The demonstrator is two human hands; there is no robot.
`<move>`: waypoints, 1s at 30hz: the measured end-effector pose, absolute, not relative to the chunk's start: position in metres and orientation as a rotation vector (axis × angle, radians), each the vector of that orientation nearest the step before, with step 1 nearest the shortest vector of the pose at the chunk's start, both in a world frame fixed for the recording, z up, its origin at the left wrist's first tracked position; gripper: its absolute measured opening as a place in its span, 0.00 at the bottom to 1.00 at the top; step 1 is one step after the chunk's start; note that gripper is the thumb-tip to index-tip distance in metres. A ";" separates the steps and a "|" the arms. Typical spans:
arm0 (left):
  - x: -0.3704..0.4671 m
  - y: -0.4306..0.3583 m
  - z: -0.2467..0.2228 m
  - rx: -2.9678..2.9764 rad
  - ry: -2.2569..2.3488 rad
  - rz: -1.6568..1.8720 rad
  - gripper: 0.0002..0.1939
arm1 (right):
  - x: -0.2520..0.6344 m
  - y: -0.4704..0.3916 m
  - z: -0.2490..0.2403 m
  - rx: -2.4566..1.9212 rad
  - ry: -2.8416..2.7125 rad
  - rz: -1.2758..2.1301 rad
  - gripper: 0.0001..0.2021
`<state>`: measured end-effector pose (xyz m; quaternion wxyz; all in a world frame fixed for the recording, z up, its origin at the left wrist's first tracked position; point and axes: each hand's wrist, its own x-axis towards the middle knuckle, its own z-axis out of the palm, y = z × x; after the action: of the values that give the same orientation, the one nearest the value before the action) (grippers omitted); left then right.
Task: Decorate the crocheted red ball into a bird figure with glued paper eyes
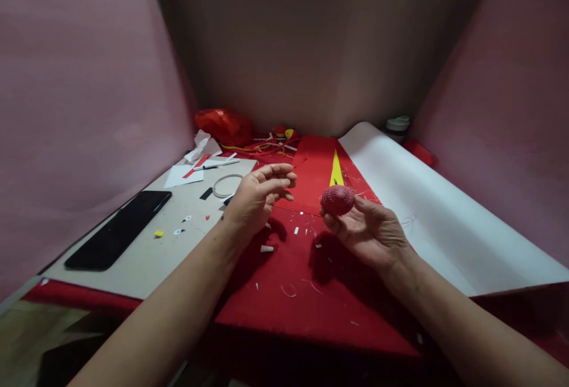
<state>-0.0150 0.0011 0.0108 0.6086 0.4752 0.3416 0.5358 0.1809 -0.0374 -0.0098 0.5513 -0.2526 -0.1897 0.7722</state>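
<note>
- Two bare forearms enter from the bottom corners, cut off by the frame edge, above a red cloth (pixel 288 310).
- The right hand (pixel 377 230), right of centre, pinches a dark red, bumpy oval (pixel 337 200) between thumb and fingers; the oval covers the lower end of a yellow pointed strip (pixel 336 168).
- The left hand (pixel 260 194), at centre, has loosely curled fingers; a thin red strand (pixel 302 163) shows by the fingertips, but I cannot tell whether it is pinched.
- Left of frame: a beige board (pixel 146 256) with a black phone (pixel 119 230), a wire ring (pixel 227 186), a pen (pixel 216 164) and tiny scraps.
- Centre: a red ribbed sheet (pixel 315 165), partly behind the left hand.
- Right: a large white sheet (pixel 444 221), curling up and partly hiding a lidded container (pixel 398 124).
- Upper centre-left: a red plastic bag (pixel 224 126) beside a tangle too small to make out.
- A dark object behind the left wrist is mostly hidden.
</note>
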 end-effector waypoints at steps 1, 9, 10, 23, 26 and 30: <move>-0.018 -0.001 0.015 1.109 0.840 1.263 0.13 | 0.181 -0.037 -0.009 -0.607 -0.440 1.809 0.15; -0.077 -0.030 0.036 1.473 1.250 1.282 0.12 | 0.181 -0.032 -0.012 -0.580 -0.384 1.751 0.14; -0.086 -0.031 0.033 1.532 1.360 1.227 0.12 | 0.181 -0.032 -0.014 -0.566 -0.381 1.760 0.15; -0.103 0.007 -0.004 1.846 2.321 0.413 0.35 | 0.179 -0.035 -0.017 -0.494 -0.483 1.857 0.09; -0.088 0.006 -0.001 1.832 2.367 0.369 0.38 | 0.179 -0.035 -0.018 -0.441 -0.501 1.891 0.09; -0.075 0.006 -0.001 1.772 2.417 0.412 0.39 | 0.179 -0.034 -0.018 -0.493 -0.498 1.870 0.11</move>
<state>-0.0753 0.0059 -0.0007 0.0582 0.5847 0.7976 0.1361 0.1788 -0.0336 -0.0183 0.5415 -0.2074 -0.2098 0.7872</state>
